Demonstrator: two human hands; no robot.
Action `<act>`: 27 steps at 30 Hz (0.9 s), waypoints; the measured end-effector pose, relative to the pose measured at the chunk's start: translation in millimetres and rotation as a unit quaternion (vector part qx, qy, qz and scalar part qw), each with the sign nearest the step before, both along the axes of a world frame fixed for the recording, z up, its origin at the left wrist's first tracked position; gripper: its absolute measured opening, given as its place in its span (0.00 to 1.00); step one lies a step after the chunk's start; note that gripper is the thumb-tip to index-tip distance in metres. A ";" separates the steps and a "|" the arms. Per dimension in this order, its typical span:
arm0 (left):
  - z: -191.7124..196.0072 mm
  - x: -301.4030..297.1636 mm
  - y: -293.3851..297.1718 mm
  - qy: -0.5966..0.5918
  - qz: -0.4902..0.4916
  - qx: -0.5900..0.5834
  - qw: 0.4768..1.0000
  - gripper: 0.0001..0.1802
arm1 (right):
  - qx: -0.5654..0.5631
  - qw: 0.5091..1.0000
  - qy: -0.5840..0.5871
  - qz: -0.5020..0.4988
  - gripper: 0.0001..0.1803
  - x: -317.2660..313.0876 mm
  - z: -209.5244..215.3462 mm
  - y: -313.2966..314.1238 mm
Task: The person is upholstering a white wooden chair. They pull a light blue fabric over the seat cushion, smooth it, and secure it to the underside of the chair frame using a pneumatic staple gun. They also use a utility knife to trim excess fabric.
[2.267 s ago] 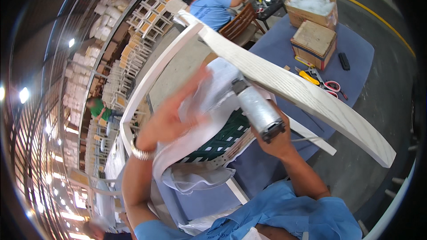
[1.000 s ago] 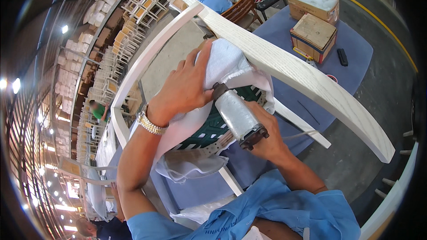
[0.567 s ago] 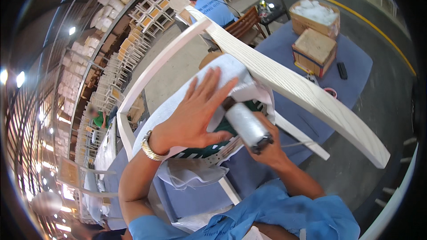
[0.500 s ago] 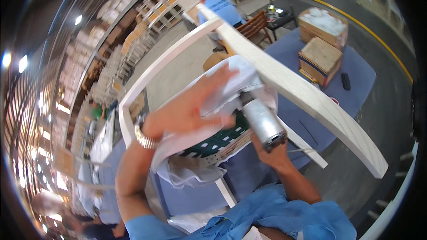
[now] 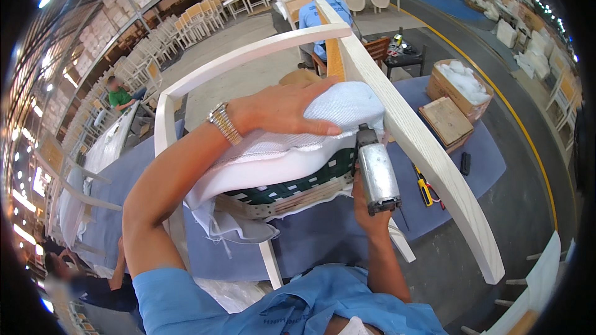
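A pale wooden chair frame lies tipped in front of me. Its seat carries light blue-grey fabric over white foam, with dark green woven webbing underneath. Flat on the fabric rests my left hand, fingers stretched and thumb apart, pressing it against the foam. My right hand is closed round the handle of a silver pneumatic staple gun, largely hidden behind the tool. The gun's dark nose is beside the seat's right corner, close to my left thumb; I cannot tell whether it touches the fabric.
The chair rests on a blue-covered table. At its far right are an open carton of white stuffing, a closed box, a yellow-handled screwdriver and a small black object. Beyond sits a co-worker in blue.
My left hand, blurred and raised before, now lies flat on the fabric. The staple gun has turned more upright beside the seat corner. My view has shifted, showing more of the hall.
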State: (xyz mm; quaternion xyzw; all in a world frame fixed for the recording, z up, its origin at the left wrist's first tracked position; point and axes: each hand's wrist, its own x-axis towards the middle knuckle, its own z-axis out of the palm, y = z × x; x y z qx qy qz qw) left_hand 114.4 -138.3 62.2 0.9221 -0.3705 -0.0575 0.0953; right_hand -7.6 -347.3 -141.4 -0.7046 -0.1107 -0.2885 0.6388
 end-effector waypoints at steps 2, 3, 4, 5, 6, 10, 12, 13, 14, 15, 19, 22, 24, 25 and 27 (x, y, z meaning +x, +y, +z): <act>8.4 -20.3 -7.8 -0.034 0.028 0.050 0.998 0.59 | -0.012 1.000 0.017 -0.002 0.20 -2.3 3.0 -2.7; 11.6 -29.2 -10.7 -0.052 0.044 0.074 0.995 0.60 | -0.013 0.999 0.031 0.001 0.21 -4.6 5.6 -2.6; 9.9 -34.1 -12.9 -0.067 0.051 0.079 0.993 0.59 | -0.014 0.999 0.045 0.004 0.21 -8.0 8.1 -2.5; 7.5 -37.8 -12.8 -0.080 0.059 0.086 0.991 0.58 | -0.007 0.999 0.039 0.020 0.22 -13.2 12.0 0.2; 5.7 -40.3 -12.8 -0.094 0.068 0.093 0.989 0.58 | 0.001 0.999 0.034 0.036 0.22 -19.1 18.0 2.7; -1.9 -44.3 -13.1 -0.128 0.058 0.090 0.986 0.59 | -0.052 0.996 -0.012 0.071 0.27 -29.9 17.5 16.4; 1.7 -46.0 -15.5 -0.123 0.060 0.087 0.987 0.61 | -0.019 0.995 0.013 0.102 0.29 -33.1 22.1 25.0; 3.0 -47.9 -16.9 -0.117 0.061 0.087 0.987 0.61 | -0.015 0.993 0.030 0.109 0.29 -34.7 27.1 27.3; 5.0 -48.3 -18.3 -0.113 0.062 0.088 0.988 0.62 | -0.012 0.992 0.046 0.116 0.30 -34.8 30.6 28.7; 5.4 -47.8 -19.2 -0.109 0.062 0.088 0.988 0.62 | -0.015 0.993 0.037 0.112 0.31 -35.1 31.4 29.2; 1.9 -45.7 -17.9 -0.109 0.063 0.108 0.986 0.59 | -0.007 0.995 0.018 0.101 0.32 -39.6 38.9 32.5; 3.8 -48.2 -16.0 -0.115 0.062 0.106 0.986 0.60 | -0.011 0.994 0.009 0.104 0.32 -38.5 41.3 33.3; -0.8 -47.7 -16.7 -0.135 0.041 0.090 0.986 0.61 | -0.012 0.995 0.009 0.100 0.32 -36.3 37.7 32.9; -1.3 -47.7 -18.8 -0.144 0.042 0.101 0.983 0.61 | -0.007 0.995 0.010 0.098 0.32 -33.4 35.3 33.5; -0.2 -52.0 -23.3 -0.162 0.045 0.128 0.977 0.62 | -0.011 0.995 0.006 0.099 0.32 -33.5 32.0 33.0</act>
